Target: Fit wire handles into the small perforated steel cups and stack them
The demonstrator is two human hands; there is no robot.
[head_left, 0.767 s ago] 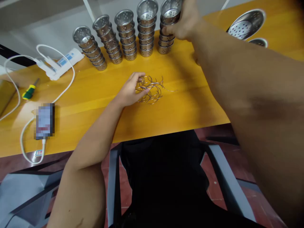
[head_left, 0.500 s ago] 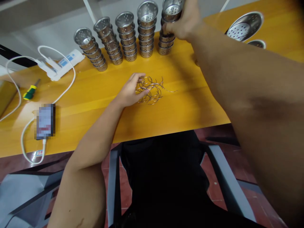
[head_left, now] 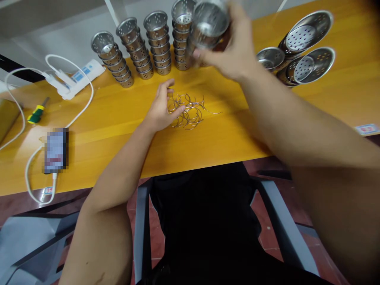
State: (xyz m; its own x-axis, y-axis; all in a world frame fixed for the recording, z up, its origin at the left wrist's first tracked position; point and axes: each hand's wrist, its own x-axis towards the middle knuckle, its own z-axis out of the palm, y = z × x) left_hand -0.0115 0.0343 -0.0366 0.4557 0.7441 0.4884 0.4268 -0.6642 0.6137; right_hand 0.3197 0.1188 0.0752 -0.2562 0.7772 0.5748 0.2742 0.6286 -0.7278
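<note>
My right hand [head_left: 234, 51] grips a perforated metal cup [head_left: 211, 19], blurred by motion, in front of the row of cup stacks. Its fingers wrap round the cup's side, partly hidden behind it. Much of the rightmost stack is covered by this cup and hand. On the table, a loose pile of thin curved metal wires [head_left: 192, 113] lies beside my left hand [head_left: 160, 107]. That hand is open with thumb and fingers apart, the thumb over the pile's left edge.
Stacks of perforated metal cups [head_left: 160, 43] stand along the back. More perforated metal containers [head_left: 316, 67] are at the right. To the left are a power strip [head_left: 83, 79] with white cables, a green-yellow screwdriver [head_left: 36, 114] and a plugged-in phone [head_left: 56, 150] on the yellow table [head_left: 208, 148].
My right hand has moved slightly left and nearer with the cup from the rightmost stack. My left hand's fingers have opened wider. More of the containers at the right now shows.
</note>
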